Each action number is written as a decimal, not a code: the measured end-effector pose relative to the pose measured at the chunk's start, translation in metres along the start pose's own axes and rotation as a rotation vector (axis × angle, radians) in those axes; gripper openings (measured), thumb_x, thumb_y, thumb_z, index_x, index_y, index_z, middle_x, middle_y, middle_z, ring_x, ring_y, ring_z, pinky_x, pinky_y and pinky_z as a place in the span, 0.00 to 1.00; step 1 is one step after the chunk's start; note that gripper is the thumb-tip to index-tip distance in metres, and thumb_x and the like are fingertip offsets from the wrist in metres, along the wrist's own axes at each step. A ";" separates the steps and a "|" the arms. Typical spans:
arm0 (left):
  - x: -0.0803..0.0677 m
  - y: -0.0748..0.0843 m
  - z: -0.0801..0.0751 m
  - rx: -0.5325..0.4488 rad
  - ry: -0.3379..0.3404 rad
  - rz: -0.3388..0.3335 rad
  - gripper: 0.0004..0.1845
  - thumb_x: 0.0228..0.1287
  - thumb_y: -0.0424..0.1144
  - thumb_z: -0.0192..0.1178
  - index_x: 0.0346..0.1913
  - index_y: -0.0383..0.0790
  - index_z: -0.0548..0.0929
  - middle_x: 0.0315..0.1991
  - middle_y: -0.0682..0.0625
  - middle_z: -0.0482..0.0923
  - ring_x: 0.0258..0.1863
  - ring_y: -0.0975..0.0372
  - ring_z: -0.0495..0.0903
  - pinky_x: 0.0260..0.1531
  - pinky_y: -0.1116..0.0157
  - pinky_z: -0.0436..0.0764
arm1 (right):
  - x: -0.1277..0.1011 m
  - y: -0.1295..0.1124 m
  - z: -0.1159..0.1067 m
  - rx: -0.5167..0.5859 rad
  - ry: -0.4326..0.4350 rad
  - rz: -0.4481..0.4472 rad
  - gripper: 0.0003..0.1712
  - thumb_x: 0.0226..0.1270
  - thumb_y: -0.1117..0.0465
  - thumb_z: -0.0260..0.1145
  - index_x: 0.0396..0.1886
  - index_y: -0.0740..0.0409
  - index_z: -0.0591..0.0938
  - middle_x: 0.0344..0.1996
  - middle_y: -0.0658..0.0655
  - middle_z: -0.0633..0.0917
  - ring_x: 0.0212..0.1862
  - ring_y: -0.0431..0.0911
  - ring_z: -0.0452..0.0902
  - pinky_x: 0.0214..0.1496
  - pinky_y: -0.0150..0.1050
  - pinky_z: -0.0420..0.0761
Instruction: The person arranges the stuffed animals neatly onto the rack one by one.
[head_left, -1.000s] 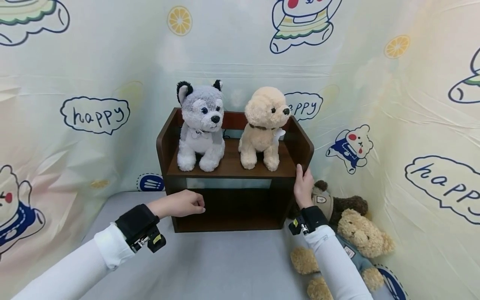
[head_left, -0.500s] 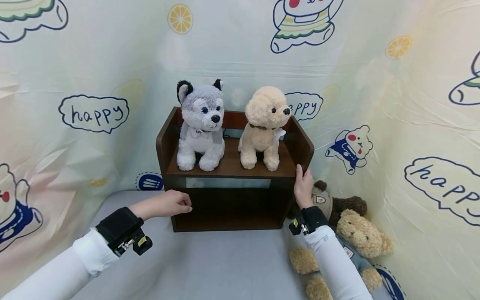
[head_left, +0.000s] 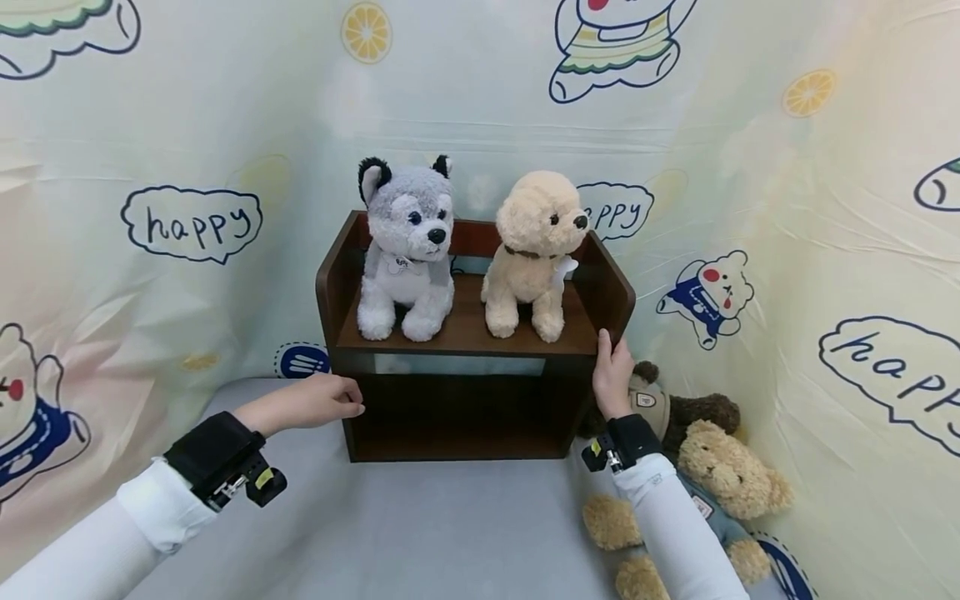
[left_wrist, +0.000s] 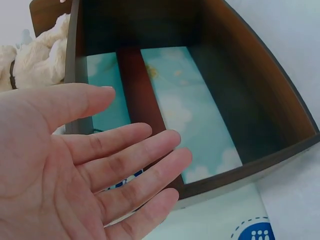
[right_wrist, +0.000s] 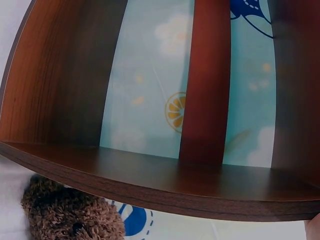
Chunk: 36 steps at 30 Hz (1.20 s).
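Since the earlier frames, the left hand (head_left: 318,400) has drawn back leftward from in front of the lower compartment to the left front edge of the dark wooden shelf (head_left: 457,408); the right hand (head_left: 611,371) has kept its place. Shelf: stands on the grey tabletop (head_left: 450,525) against a printed cartoon backdrop (head_left: 187,225), its lower compartment bare. Left hand: released, fingers straight and slightly spread in the left wrist view (left_wrist: 90,165), just beside the shelf's left wall and holding nothing. Right hand: rests against the front edge of the shelf's right wall, fingers pointing upward; whether they curl round the panel cannot be told. Upper level: a grey-and-white plush husky (head_left: 405,250) and a cream plush puppy (head_left: 532,254) sit upright side by side. Right of the shelf: a dark brown plush bear (head_left: 690,408) and a tan teddy bear (head_left: 720,475) lie on the tabletop. Judged progress: two toys are shelved, two remain outside, the lower compartment unfilled.
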<state>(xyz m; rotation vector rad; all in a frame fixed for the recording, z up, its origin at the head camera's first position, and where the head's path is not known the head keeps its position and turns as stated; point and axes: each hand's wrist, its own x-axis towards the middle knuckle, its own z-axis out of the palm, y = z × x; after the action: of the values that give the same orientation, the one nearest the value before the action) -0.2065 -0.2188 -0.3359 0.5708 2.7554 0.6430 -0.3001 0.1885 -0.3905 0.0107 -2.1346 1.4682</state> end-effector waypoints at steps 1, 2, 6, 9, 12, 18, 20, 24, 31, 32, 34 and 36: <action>-0.001 -0.001 -0.001 0.002 0.007 -0.007 0.11 0.62 0.38 0.56 0.39 0.32 0.79 0.30 0.50 0.78 0.28 0.61 0.72 0.29 0.63 0.76 | 0.000 0.000 0.000 -0.001 -0.002 0.002 0.26 0.73 0.47 0.44 0.52 0.66 0.69 0.39 0.63 0.73 0.40 0.50 0.65 0.39 0.40 0.63; -0.002 -0.002 -0.002 0.006 0.014 -0.013 0.11 0.62 0.38 0.56 0.39 0.31 0.79 0.30 0.49 0.78 0.28 0.61 0.72 0.28 0.63 0.76 | -0.001 0.000 -0.001 -0.002 -0.003 0.003 0.26 0.73 0.47 0.44 0.52 0.66 0.68 0.39 0.63 0.73 0.40 0.50 0.65 0.40 0.40 0.63; -0.005 -0.006 -0.007 0.016 0.050 -0.032 0.12 0.62 0.38 0.56 0.39 0.30 0.79 0.31 0.47 0.79 0.28 0.60 0.72 0.27 0.63 0.77 | -0.002 0.001 -0.001 -0.002 -0.007 0.001 0.27 0.72 0.47 0.44 0.54 0.66 0.68 0.43 0.64 0.74 0.43 0.51 0.66 0.42 0.41 0.65; -0.006 -0.009 -0.011 0.015 0.085 -0.047 0.13 0.62 0.37 0.55 0.39 0.28 0.79 0.31 0.45 0.79 0.28 0.59 0.73 0.27 0.62 0.77 | -0.002 0.002 -0.001 0.004 -0.004 -0.001 0.27 0.72 0.46 0.44 0.54 0.66 0.68 0.42 0.64 0.74 0.42 0.51 0.66 0.42 0.41 0.65; -0.006 -0.013 -0.016 0.006 0.119 -0.064 0.15 0.63 0.39 0.54 0.39 0.26 0.79 0.31 0.42 0.79 0.28 0.57 0.74 0.28 0.60 0.78 | -0.002 0.002 -0.002 0.013 0.006 0.000 0.27 0.72 0.46 0.44 0.53 0.66 0.68 0.41 0.63 0.73 0.41 0.50 0.66 0.41 0.40 0.64; -0.008 -0.017 -0.025 -0.022 0.172 -0.118 0.20 0.65 0.41 0.52 0.43 0.22 0.77 0.35 0.36 0.79 0.32 0.52 0.75 0.32 0.57 0.79 | -0.002 0.001 -0.003 0.010 -0.002 0.020 0.27 0.72 0.46 0.43 0.54 0.65 0.68 0.41 0.62 0.73 0.42 0.51 0.65 0.40 0.40 0.63; -0.009 -0.018 -0.027 -0.035 0.188 -0.140 0.22 0.66 0.43 0.51 0.45 0.20 0.75 0.38 0.33 0.78 0.34 0.50 0.76 0.34 0.54 0.79 | -0.003 0.000 -0.002 0.011 -0.009 0.029 0.27 0.72 0.46 0.43 0.53 0.66 0.68 0.39 0.62 0.72 0.41 0.51 0.65 0.39 0.40 0.63; -0.008 -0.019 -0.030 -0.097 0.221 -0.182 0.29 0.67 0.45 0.49 0.53 0.17 0.67 0.45 0.26 0.73 0.41 0.43 0.74 0.39 0.50 0.78 | -0.003 0.000 -0.001 0.012 -0.004 0.026 0.27 0.72 0.46 0.43 0.52 0.66 0.68 0.35 0.61 0.70 0.39 0.50 0.64 0.37 0.40 0.62; -0.003 -0.022 -0.032 -0.261 0.219 -0.235 0.38 0.69 0.52 0.42 0.62 0.15 0.53 0.57 0.21 0.60 0.54 0.36 0.64 0.49 0.43 0.70 | -0.001 0.000 0.000 0.025 -0.005 0.024 0.26 0.72 0.47 0.43 0.52 0.65 0.68 0.38 0.61 0.72 0.40 0.50 0.65 0.38 0.39 0.63; -0.002 -0.022 -0.031 -0.295 0.219 -0.237 0.39 0.69 0.53 0.41 0.63 0.16 0.51 0.58 0.21 0.58 0.55 0.35 0.62 0.50 0.42 0.68 | -0.001 -0.001 0.000 0.030 -0.005 0.028 0.26 0.72 0.47 0.44 0.52 0.65 0.68 0.38 0.62 0.72 0.41 0.50 0.65 0.39 0.39 0.63; 0.000 -0.023 -0.030 -0.395 0.209 -0.236 0.42 0.69 0.56 0.40 0.65 0.18 0.46 0.61 0.21 0.52 0.58 0.35 0.58 0.53 0.40 0.64 | -0.001 -0.002 0.000 0.027 -0.006 0.036 0.26 0.72 0.46 0.43 0.53 0.64 0.68 0.39 0.61 0.72 0.42 0.50 0.65 0.39 0.39 0.63; 0.001 -0.024 -0.029 -0.493 0.203 -0.237 0.45 0.68 0.59 0.39 0.66 0.20 0.42 0.64 0.23 0.47 0.61 0.35 0.55 0.56 0.40 0.60 | 0.000 -0.002 0.000 0.023 -0.004 0.039 0.26 0.72 0.46 0.43 0.53 0.64 0.68 0.39 0.61 0.72 0.41 0.50 0.65 0.39 0.39 0.63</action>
<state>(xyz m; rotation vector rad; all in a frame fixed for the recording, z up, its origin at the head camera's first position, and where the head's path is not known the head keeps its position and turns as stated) -0.2247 -0.2489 -0.3221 0.0723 2.6264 1.3187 -0.2994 0.1875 -0.3889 -0.0191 -2.1327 1.5159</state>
